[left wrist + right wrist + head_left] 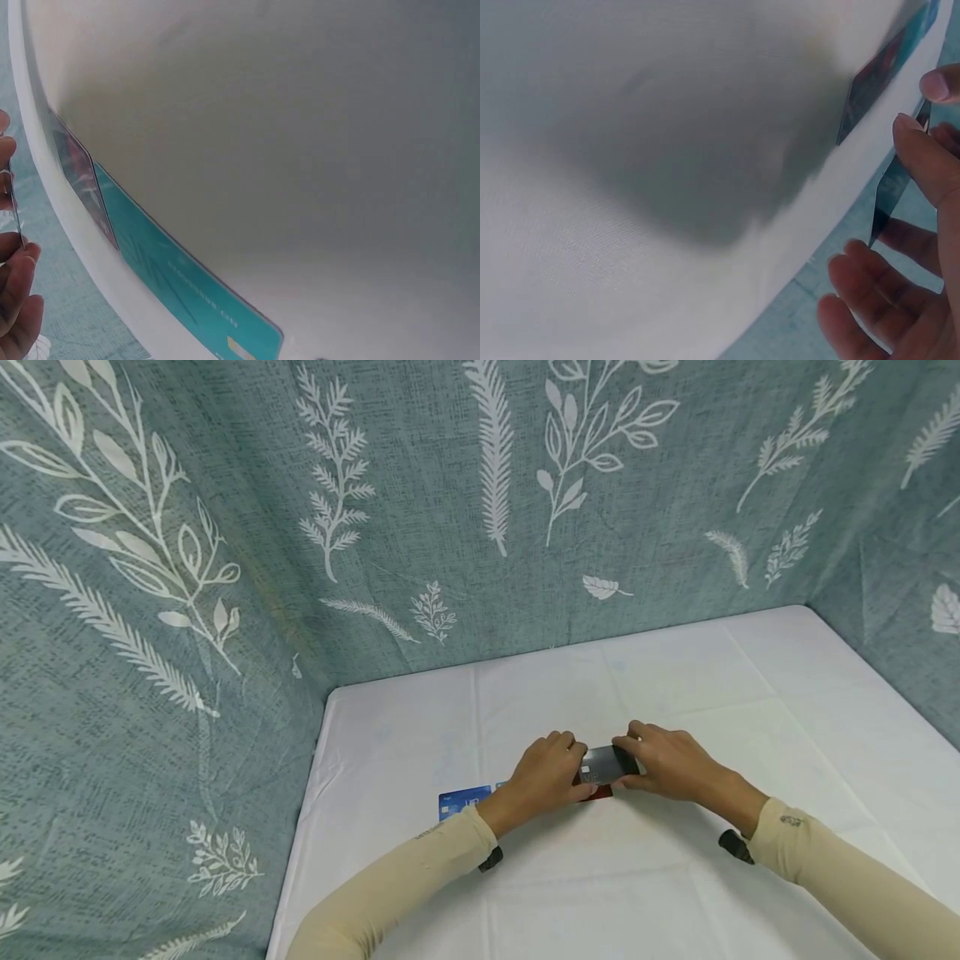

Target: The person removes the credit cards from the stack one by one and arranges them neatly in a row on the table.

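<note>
A dark grey bank card (606,764) with a light chip is held up over the table between both hands. My left hand (546,770) grips its left end, with the thumb low and the fingers above. At the other end my right hand (666,762) pinches the card between thumb and fingers. Seen nearly edge-on in the right wrist view, the held card (891,187) runs between the fingertips. Below it on the table lies a dark red card (600,793), and a teal card (176,266) adjoins that one in the left wrist view.
A blue card (463,799) marked VIP lies left of the left forearm, partly hidden by the sleeve. The table wears a white cloth (600,893). Teal curtains (450,510) with white leaf prints enclose its back and sides.
</note>
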{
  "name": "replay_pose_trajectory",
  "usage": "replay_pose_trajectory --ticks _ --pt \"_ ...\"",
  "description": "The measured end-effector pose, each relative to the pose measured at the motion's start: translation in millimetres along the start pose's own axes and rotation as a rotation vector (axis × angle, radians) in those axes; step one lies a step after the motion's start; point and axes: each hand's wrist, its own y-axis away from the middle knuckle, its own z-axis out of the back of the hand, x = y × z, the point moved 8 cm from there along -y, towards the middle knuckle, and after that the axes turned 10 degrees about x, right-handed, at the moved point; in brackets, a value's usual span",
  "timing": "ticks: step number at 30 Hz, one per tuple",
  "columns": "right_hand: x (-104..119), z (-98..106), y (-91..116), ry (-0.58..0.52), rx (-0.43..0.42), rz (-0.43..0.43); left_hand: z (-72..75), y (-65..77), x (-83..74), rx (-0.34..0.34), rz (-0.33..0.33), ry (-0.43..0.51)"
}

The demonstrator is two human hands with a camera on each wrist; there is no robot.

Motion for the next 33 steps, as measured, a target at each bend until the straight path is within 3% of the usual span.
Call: replay_pose_trajectory --ticks 6,14,24,33 --pt "-3 1 3 -0.011 -0.010 -0.003 1.9 -1.4 -3.5 -0.021 -0.003 -0.013" --pt "-6 1 7 -0.018 -0.007 -0.007 -2.3 -4.0 -6.9 0.014 0.012 0.009" --pt "-13 -1 12 -0.023 0.015 -0.010 -2.0 -7.4 -13.7 -0.010 -0.004 -0.029" --pt "-17 -1 15 -0.017 0.021 -0.014 -2.3 -11.1 -17.2 0.010 -0.007 -0.033"
